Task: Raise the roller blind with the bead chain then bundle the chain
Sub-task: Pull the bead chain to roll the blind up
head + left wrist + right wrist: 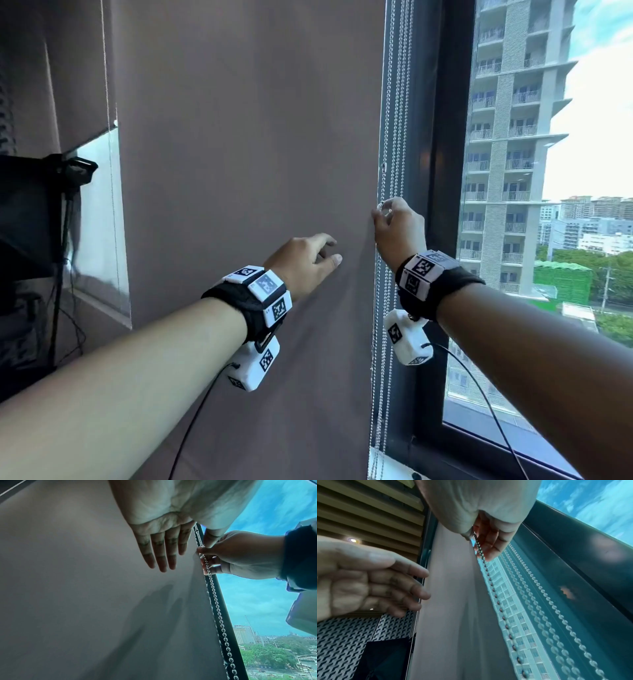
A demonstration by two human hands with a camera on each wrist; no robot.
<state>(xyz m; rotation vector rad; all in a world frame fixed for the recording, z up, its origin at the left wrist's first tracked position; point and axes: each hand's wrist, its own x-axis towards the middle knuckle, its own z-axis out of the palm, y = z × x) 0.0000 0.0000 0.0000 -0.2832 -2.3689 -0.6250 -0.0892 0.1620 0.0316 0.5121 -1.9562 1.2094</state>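
A brown roller blind [239, 137] hangs down over the window and fills the middle of the head view. Several strands of silver bead chain [387, 120] run along its right edge. My right hand [385, 212] pinches one strand at about chest height, fingers curled round the bead chain [498, 601]. The right hand [223, 558] shows the same grip in the left wrist view. My left hand [325, 251] is open just left of the chain, its fingers [163, 550] straight and close to the blind fabric, holding nothing.
A dark window frame [442, 137] stands right of the chains, with glass and tower blocks beyond. Black equipment with cables [30, 212] sits at the far left beside a second blind. A white ledge [380, 459] lies under the chains.
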